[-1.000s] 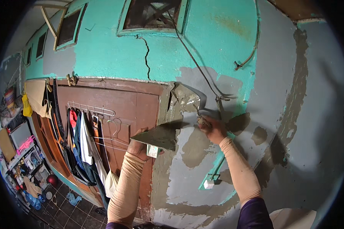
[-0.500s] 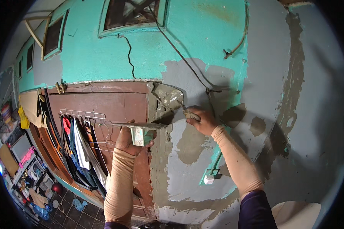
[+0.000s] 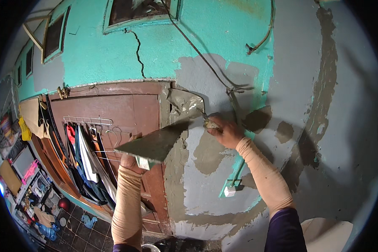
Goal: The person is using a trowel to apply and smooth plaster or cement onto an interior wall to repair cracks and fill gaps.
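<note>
My left hand (image 3: 132, 161) is closed round the pale green and white handle of a plastering hawk (image 3: 153, 143). The hawk's flat grey plate tilts up in front of the brown door, its far corner close to the wall. In my right hand (image 3: 227, 132) is the handle of a trowel (image 3: 193, 102). Its mortar-smeared blade lies at the upper corner of the door frame, over a strip of wet grey mortar (image 3: 176, 161) running down beside the door. How firmly the blade presses cannot be told.
The brown door (image 3: 109, 105) carries a wire rack with hanging clothes (image 3: 92, 168). A cable (image 3: 197, 52) hangs down the turquoise and grey wall to a white socket box (image 3: 229, 191). Patches of mortar mark the wall. Shelves with clutter stand lower left; a bucket rim (image 3: 150, 248) shows below.
The hawk has tipped so that its broad face now shows, where before it was nearly edge-on. The trowel has shifted slightly at the same corner. The view has moved a little.
</note>
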A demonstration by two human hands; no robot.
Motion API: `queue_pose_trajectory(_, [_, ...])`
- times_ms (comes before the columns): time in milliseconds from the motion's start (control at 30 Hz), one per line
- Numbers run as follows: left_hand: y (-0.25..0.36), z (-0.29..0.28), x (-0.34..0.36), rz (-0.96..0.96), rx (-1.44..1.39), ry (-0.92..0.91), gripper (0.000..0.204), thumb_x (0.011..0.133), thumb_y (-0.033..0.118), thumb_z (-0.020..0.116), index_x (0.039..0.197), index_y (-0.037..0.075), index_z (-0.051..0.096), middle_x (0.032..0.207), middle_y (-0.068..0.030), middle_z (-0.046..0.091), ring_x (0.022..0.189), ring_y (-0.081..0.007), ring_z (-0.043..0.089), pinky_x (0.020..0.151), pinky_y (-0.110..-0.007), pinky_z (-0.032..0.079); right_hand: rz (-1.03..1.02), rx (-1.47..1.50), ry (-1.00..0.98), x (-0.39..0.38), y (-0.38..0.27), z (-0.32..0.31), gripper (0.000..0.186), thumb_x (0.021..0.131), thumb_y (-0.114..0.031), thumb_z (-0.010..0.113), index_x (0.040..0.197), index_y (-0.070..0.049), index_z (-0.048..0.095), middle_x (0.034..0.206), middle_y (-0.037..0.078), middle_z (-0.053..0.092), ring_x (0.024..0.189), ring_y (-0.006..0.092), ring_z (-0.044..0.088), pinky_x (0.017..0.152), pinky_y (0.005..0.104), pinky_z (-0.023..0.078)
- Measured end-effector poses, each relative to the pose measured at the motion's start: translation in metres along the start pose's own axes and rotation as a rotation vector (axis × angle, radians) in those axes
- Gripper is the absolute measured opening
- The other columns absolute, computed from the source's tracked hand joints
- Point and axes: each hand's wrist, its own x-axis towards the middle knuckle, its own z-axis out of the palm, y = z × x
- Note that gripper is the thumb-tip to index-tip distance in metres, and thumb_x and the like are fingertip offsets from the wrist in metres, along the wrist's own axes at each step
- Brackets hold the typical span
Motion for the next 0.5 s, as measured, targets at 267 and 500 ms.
queue_pose_trajectory(267, [-0.039,-0.090,-0.052,0.550,0.503,-0.178,0.030,0.098,0.023,0.048,0.120,0.003,0.054,0.107,-0.0107,0.066,0.095,-0.0279,0.064,0.090,-0.038,0.051,0.137,0.166,0.099,-0.023,0.002,-0.010,0.044,0.086,-0.031,0.068,0.118,-0.002,0.060,0.093,0.019,0.069,0.083,0.0354,0.068,0.073,0.0384,0.054])
queue_pose_trajectory(500, [-0.090,-0.095,-0.088,0.181,0.032,0.218,0.020,0.096,0.014,0.046,0.108,0.000,0.055,0.097,-0.0098,0.065,0.086,-0.0195,0.064,0.078,-0.029,0.054,0.142,0.169,0.078,-0.026,-0.019,0.030,0.039,0.089,-0.031,0.063,0.115,-0.002,0.060,0.087,0.022,0.067,0.081,0.0375,0.067,0.069,0.0400,0.053])
